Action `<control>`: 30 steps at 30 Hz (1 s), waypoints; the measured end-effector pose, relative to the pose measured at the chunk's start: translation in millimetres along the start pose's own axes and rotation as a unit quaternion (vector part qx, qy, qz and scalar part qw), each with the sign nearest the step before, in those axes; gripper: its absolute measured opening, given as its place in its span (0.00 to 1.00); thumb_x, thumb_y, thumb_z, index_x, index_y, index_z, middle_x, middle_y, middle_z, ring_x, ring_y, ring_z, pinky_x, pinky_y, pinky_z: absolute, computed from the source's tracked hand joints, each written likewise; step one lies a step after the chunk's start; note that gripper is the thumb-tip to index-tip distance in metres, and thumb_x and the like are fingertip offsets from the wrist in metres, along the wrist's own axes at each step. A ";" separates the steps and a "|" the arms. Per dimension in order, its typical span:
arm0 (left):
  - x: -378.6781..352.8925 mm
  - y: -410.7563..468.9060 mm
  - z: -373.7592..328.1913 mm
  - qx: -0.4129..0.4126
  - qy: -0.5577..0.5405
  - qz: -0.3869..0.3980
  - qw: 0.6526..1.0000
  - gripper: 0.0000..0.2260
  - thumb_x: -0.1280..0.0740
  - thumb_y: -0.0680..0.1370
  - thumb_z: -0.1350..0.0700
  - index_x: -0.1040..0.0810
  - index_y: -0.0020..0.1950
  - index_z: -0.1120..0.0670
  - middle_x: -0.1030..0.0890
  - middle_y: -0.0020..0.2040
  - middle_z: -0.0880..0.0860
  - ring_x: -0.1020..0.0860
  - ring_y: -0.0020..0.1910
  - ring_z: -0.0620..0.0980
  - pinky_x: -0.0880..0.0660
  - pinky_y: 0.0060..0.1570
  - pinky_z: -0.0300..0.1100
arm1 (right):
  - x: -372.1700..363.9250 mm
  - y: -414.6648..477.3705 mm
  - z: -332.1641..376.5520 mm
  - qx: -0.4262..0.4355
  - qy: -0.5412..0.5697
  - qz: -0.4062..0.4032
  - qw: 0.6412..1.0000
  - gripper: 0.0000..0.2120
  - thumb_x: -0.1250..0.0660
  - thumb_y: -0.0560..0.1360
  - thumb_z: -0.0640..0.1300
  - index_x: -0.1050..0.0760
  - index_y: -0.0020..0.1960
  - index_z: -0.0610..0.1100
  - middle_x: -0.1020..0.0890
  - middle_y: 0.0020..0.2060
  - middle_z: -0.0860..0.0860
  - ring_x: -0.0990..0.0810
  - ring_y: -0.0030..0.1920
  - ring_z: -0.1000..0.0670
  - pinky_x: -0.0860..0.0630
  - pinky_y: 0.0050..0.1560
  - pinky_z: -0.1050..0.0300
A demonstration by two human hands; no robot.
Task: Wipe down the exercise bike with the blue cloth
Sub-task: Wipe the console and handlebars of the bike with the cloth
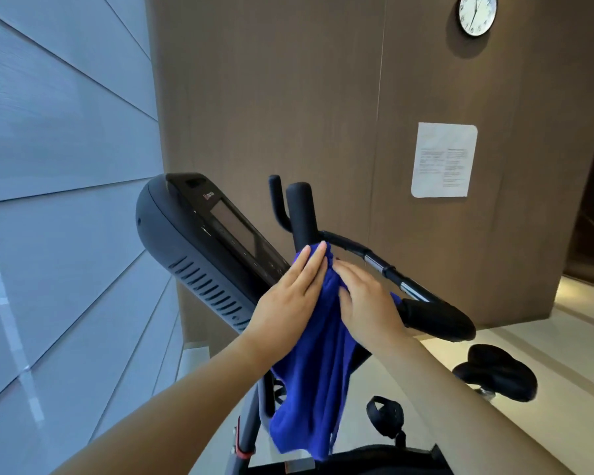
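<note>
At the centre of the frame, the blue cloth drapes over the upright handlebar grip of the exercise bike. It is pressed between my left hand, flat with straight fingers, and my right hand, whose fingertips sink into the folds, so I cannot tell whether they pinch. Most of the cloth dangles loose toward the pedal strap at lower centre. If my palms ease off mid-stroke, I reckon it could slide off or snag there.

Wall clock above paper notice.
</note>
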State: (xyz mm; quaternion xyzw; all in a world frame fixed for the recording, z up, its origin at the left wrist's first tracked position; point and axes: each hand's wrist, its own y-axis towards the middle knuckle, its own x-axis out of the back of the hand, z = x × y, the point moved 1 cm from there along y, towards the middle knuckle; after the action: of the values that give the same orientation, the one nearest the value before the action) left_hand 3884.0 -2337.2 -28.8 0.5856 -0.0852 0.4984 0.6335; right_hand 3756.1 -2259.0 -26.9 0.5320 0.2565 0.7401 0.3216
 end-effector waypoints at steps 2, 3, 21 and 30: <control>2.5 -1.2 4.5 -0.030 -0.026 0.031 0.999 0.34 0.45 0.73 0.67 0.54 0.76 0.54 0.62 0.75 0.51 0.68 0.72 0.49 0.30 0.57 0.36 | 17.2 -2.2 -9.2 0.003 -0.004 -0.017 1.000 0.18 0.39 0.75 0.33 0.27 0.64 0.42 0.23 0.61 0.46 0.26 0.62 0.48 0.34 0.65 0.59; 8.3 2.5 7.8 -0.034 -0.048 0.033 0.998 0.33 0.46 0.73 0.67 0.53 0.76 0.52 0.61 0.76 0.50 0.66 0.72 0.48 0.30 0.59 0.38 | 27.3 0.1 -14.9 0.003 -0.010 -0.046 0.999 0.17 0.39 0.74 0.31 0.25 0.61 0.41 0.22 0.59 0.45 0.25 0.60 0.46 0.32 0.64 0.55; -21.9 65.4 -53.4 -0.056 0.145 0.150 0.976 0.28 0.31 0.69 0.40 0.32 0.59 0.58 0.25 0.54 0.55 0.27 0.52 0.55 0.32 0.56 0.49 | 5.8 -18.3 -82.7 -0.020 -0.181 0.090 0.979 0.33 0.37 0.66 0.70 0.35 0.60 0.47 0.24 0.55 0.51 0.25 0.56 0.49 0.31 0.60 0.48; -9.7 96.7 -54.4 -0.067 0.152 0.253 0.953 0.04 0.35 0.72 0.57 0.29 0.39 0.54 0.27 0.33 0.49 0.31 0.30 0.48 0.35 0.29 0.41 | -9.1 -32.4 -64.8 -0.050 -0.276 -0.018 0.960 0.24 0.32 0.72 0.54 0.33 0.60 0.42 0.22 0.52 0.47 0.23 0.54 0.45 0.31 0.60 0.42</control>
State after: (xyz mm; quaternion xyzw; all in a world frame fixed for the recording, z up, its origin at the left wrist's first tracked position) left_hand 3782.7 -2315.0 11.7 0.4183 -0.1661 0.7188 0.5299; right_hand 3703.1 -2246.8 -75.5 0.6942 0.1303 0.5705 0.4192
